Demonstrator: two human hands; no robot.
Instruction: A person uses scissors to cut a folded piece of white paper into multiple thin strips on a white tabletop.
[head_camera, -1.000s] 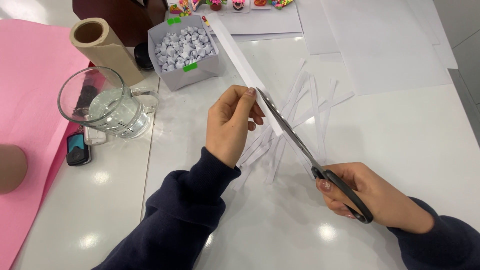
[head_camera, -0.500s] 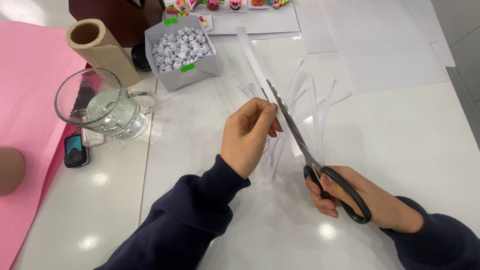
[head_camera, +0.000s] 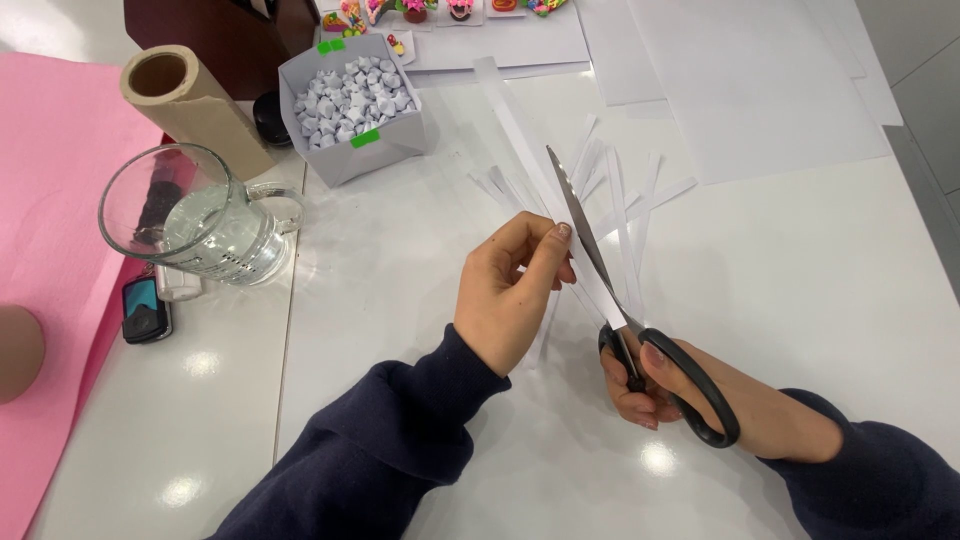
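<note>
My left hand (head_camera: 510, 290) pinches the near end of a long white paper strip (head_camera: 510, 115) that runs away toward the box. My right hand (head_camera: 690, 390) grips black-handled scissors (head_camera: 610, 290), whose blades point up and away along the strip, right beside my left fingertips. Several thin cut paper strips (head_camera: 625, 205) lie fanned on the white table under the blades.
A grey box of small folded white paper stars (head_camera: 350, 95) stands at the back. A glass mug of water (head_camera: 200, 220), a cardboard tube (head_camera: 185, 100), a small key fob (head_camera: 145, 310) and pink paper (head_camera: 50, 190) are on the left. White sheets (head_camera: 740, 80) lie at the back right.
The scissors have run further along the strip, blades closing together. My left hand has kept its pinch and shifted slightly toward me.
</note>
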